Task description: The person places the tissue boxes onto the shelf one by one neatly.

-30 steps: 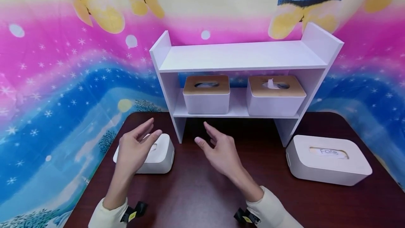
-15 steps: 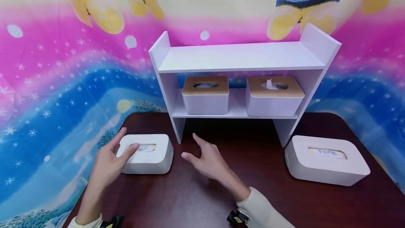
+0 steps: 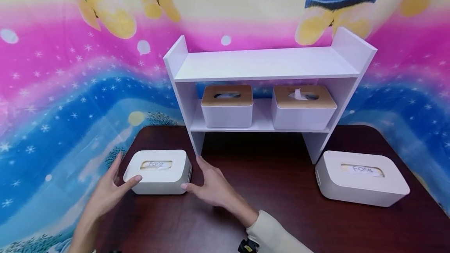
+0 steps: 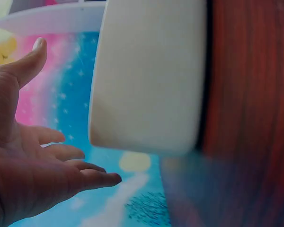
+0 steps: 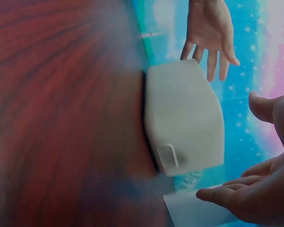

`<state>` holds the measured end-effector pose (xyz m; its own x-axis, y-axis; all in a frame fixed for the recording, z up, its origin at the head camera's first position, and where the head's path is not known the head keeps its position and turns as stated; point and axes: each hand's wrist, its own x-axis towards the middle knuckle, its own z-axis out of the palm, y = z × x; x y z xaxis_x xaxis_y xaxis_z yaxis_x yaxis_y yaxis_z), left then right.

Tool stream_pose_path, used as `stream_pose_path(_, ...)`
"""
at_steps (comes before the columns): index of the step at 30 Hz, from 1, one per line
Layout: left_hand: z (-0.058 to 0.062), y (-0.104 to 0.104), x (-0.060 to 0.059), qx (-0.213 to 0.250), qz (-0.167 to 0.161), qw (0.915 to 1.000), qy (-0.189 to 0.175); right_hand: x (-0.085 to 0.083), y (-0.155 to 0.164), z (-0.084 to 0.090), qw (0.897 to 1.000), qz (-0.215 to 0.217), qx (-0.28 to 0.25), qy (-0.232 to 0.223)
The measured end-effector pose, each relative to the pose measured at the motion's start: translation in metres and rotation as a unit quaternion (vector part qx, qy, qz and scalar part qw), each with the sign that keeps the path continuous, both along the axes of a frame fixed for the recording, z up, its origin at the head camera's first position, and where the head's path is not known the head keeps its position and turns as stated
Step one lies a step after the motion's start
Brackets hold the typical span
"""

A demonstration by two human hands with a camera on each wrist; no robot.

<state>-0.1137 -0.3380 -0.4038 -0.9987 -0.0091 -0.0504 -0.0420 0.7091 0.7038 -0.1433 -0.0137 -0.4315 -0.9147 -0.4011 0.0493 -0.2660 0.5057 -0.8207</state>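
Note:
A white tissue box [image 3: 158, 186] with "Face" written in its top slot sits at the left of the dark table. My left hand [image 3: 107, 192] is spread at the box's left end, fingers extended; the left wrist view shows a gap between that hand and the box wall [image 4: 146, 75]. On the other side my right hand [image 3: 214, 184] reaches toward the right end, thumb and fingers apart. In the right wrist view the box [image 5: 184, 113], with a small recess in its end, stands between both hands, and the right hand [image 5: 265, 184] holds nothing.
A white two-tier shelf [image 3: 267, 63] stands at the back. Two wood-topped tissue boxes, one on the left [image 3: 226, 114] and one on the right [image 3: 304, 116], rest on its lower board. Another white "Face" box [image 3: 362, 190] lies at the table's right.
My left hand has moved left and down, from above the white tissue box to beside its left end. My right hand has shifted left and lower toward the right end. The box has stayed in place.

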Motion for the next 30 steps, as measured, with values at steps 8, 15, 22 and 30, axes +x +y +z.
stream_pose_path(8,-0.017,-0.017,-0.009,0.051,-0.001,0.9949,-0.087,0.003,-0.022,-0.015,1.0,0.01,-0.009,-0.009)
stream_pose_path(15,-0.025,-0.012,-0.006,0.055,0.003,0.9897,-0.132,0.005,-0.033,-0.019,1.0,0.021,-0.013,0.001)
stream_pose_path(22,-0.037,0.004,0.001,0.099,0.015,0.9923,-0.073,0.007,-0.035,-0.019,1.0,0.012,-0.018,0.014)
stream_pose_path(30,-0.041,0.022,0.012,0.104,0.017,0.9931,-0.05,0.018,-0.029,-0.021,0.998,-0.023,-0.017,0.051)
